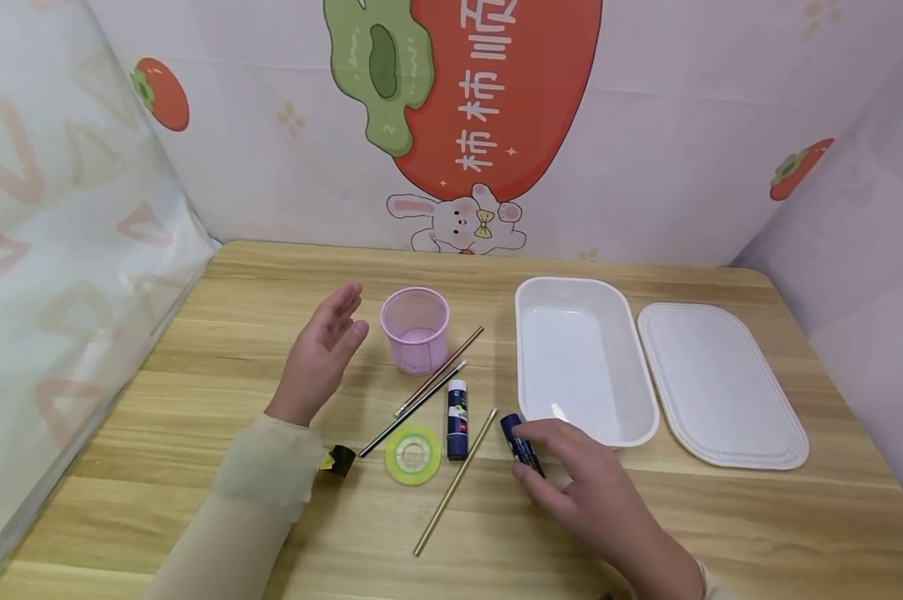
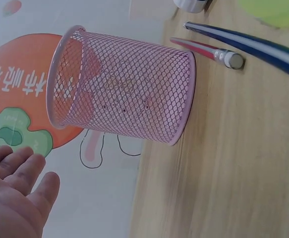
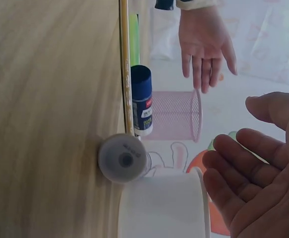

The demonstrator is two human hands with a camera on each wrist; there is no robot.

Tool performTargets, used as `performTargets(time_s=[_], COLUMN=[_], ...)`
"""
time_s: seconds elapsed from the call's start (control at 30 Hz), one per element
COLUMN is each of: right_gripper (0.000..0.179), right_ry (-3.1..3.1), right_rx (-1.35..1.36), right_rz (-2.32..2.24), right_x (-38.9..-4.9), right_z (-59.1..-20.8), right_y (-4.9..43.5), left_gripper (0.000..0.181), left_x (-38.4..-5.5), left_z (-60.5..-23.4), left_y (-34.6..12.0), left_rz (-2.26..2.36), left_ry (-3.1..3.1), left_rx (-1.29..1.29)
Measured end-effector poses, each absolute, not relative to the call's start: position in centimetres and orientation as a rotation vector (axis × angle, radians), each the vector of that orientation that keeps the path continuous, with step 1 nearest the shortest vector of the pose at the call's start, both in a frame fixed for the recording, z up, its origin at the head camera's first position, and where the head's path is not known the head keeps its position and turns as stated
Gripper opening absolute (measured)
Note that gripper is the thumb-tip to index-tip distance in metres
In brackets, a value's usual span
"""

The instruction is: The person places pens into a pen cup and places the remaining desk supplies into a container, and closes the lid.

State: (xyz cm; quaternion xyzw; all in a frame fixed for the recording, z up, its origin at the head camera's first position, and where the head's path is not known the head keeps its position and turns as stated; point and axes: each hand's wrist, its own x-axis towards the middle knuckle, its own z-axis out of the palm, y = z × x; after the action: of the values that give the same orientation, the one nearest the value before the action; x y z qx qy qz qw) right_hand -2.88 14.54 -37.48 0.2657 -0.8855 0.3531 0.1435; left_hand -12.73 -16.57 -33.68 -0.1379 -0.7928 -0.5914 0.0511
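Hovering above a light wooden table [image 1: 197,400], both my hands have fingers extended and hold nothing. My left hand [image 1: 320,358], fingers straight and thumb apart, is raised just left of a pink metal-mesh cup [image 1: 419,357] that stands upright, without touching it. My right hand [image 1: 590,483], fingers gently bent and thumb well away from them, is over a dark blue cylindrical glue stick [image 1: 521,446] lying on its side; the right wrist view shows a gap between them. Left of it, a slim gold pencil [image 1: 455,485] lies slanted, then a second glue stick, blue with a white end [image 1: 457,421]. A flat, yellow-green ring of tape [image 1: 431,467] lies farther left. A dark pencil [image 1: 412,408] and a reddish-brown pencil [image 1: 451,360] slant side by side near the cup's base. Beyond my right hand sits a deep white rectangular tub [image 1: 571,358], with a flat white rounded lid [image 1: 721,383] beside it. Near my left sleeve [image 1: 264,475] is a small black object [image 1: 342,461], partly hidden.
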Motion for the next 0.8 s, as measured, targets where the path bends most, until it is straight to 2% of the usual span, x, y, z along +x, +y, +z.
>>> performTargets(time_s=[0.53,0.8], right_gripper=[0.028,0.025], right_ry=[-2.615,-2.665], right_rx=[0.902,0.967], right_rz=[0.898,0.888], right_x=[-3.1,-4.0], right_z=[-39.1,-39.3], right_y=[12.1,11.2], left_gripper=[0.058,0.065], left_x=[-15.0,-16.0], left_z=[-34.4,-35.3], left_y=[-15.8,-15.6], left_rz=[-1.805,-1.838], left_ry=[-2.449,-2.491], left_rx=[-0.417,-0.376])
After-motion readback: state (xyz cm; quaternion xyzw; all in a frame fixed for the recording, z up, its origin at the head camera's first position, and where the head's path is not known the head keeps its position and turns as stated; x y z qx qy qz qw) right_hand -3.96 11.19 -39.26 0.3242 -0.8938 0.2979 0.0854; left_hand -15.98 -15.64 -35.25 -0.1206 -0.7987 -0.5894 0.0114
